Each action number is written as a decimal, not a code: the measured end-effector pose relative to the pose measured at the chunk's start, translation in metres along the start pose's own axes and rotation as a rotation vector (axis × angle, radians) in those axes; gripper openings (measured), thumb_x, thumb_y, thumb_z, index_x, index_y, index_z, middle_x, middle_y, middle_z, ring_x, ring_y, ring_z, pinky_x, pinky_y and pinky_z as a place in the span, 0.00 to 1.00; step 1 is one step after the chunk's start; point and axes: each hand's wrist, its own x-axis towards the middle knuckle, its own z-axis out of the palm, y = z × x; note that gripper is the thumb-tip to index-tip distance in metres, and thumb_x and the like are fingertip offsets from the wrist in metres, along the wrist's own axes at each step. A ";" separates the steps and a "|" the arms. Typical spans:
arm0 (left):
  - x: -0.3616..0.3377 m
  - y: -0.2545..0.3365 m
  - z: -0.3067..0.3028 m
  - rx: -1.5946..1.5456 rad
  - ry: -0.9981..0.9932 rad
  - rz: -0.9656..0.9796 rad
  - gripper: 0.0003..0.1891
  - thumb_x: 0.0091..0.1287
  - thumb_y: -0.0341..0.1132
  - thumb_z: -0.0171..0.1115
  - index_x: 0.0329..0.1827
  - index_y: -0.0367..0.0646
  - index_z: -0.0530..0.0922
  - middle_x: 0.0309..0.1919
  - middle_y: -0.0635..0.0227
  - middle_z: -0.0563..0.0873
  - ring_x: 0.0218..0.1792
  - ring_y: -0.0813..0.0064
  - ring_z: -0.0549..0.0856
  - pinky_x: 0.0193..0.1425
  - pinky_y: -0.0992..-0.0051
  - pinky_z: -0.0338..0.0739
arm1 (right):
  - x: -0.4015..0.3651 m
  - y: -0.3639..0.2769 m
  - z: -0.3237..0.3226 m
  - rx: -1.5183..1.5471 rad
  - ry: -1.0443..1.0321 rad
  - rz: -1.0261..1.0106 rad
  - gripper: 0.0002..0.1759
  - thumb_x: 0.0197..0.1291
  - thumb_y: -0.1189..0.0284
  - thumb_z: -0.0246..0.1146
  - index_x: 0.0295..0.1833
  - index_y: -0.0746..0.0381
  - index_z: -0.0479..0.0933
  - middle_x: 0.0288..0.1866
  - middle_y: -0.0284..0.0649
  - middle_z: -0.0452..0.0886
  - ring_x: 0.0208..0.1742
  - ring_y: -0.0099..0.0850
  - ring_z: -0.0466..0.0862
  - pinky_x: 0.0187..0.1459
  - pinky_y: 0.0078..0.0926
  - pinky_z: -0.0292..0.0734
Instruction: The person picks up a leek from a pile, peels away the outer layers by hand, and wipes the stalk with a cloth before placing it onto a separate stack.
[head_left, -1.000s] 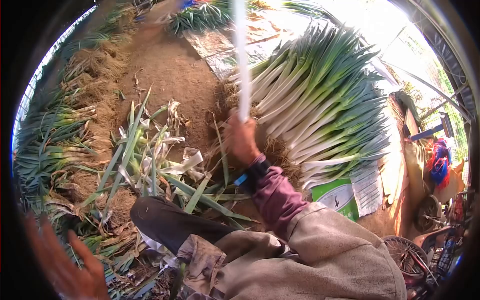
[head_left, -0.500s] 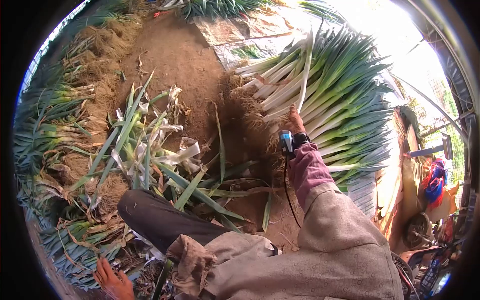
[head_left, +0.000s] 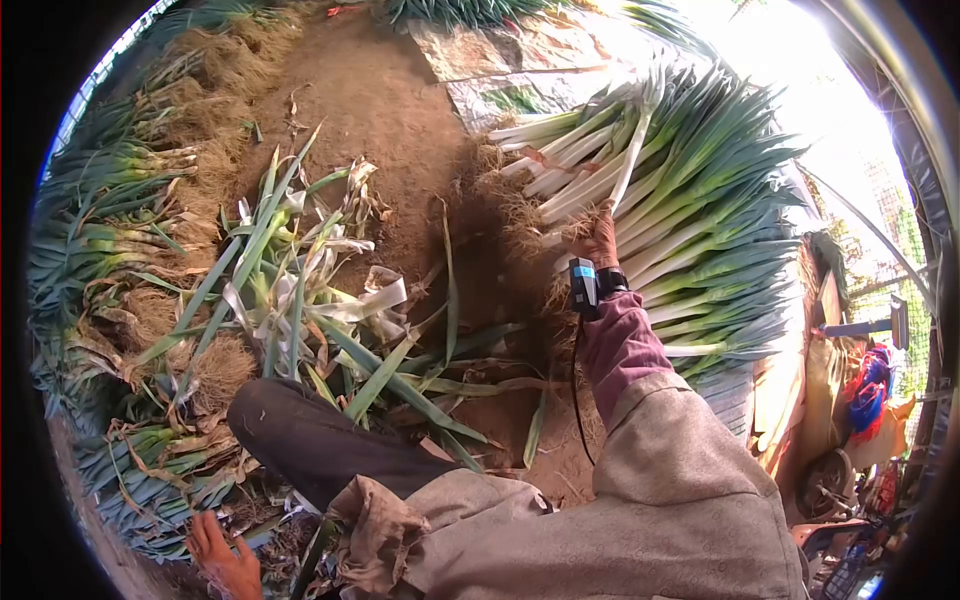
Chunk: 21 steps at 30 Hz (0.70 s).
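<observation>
My right hand (head_left: 597,240) is closed around the lower end of a leek (head_left: 633,150), at the root side of a wide pile of cleaned leeks (head_left: 690,220). The held leek's white stalk points up and away, lying over the others. Roots and part of the grip are hidden by the fingers. At the lower left, my left hand (head_left: 222,560) has its fingers apart beside untrimmed leeks (head_left: 150,500) with dry outer leaves. Nothing shows in it.
Peeled leaves (head_left: 330,290) lie heaped on the dirt floor (head_left: 370,110) before my knee (head_left: 310,430). A row of rooty leeks (head_left: 130,240) runs along the left. Plastic sheeting (head_left: 520,60) lies at the back. Tools and a wheel (head_left: 828,482) stand at the right.
My right hand has shifted slightly down and to the side of the pile's root end, still with the leek. The view has turned a little. My left hand stays nearly where it was.
</observation>
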 end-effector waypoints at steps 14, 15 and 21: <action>0.030 0.038 -0.003 -0.104 -0.076 0.169 0.31 0.48 0.25 0.64 0.60 0.31 0.70 0.59 0.46 0.73 0.59 0.43 0.71 0.65 0.53 0.62 | 0.037 -0.026 0.055 0.054 -0.316 0.074 0.21 0.68 0.56 0.58 0.26 0.53 0.65 0.19 0.29 0.64 0.19 0.26 0.66 0.25 0.30 0.65; 0.030 0.039 -0.002 -0.099 -0.065 0.177 0.30 0.49 0.25 0.63 0.60 0.31 0.70 0.59 0.46 0.73 0.60 0.43 0.70 0.65 0.53 0.62 | 0.040 -0.019 0.063 0.023 -0.248 0.023 0.19 0.68 0.56 0.58 0.27 0.52 0.67 0.20 0.29 0.66 0.21 0.28 0.70 0.26 0.30 0.67; 0.019 0.025 0.018 -0.026 -0.048 0.237 0.26 0.55 0.34 0.61 0.59 0.37 0.72 0.56 0.48 0.77 0.59 0.46 0.74 0.63 0.54 0.66 | 0.071 0.004 0.082 -0.300 -0.199 0.011 0.22 0.70 0.53 0.53 0.50 0.62 0.74 0.29 0.38 0.77 0.25 0.31 0.76 0.28 0.29 0.77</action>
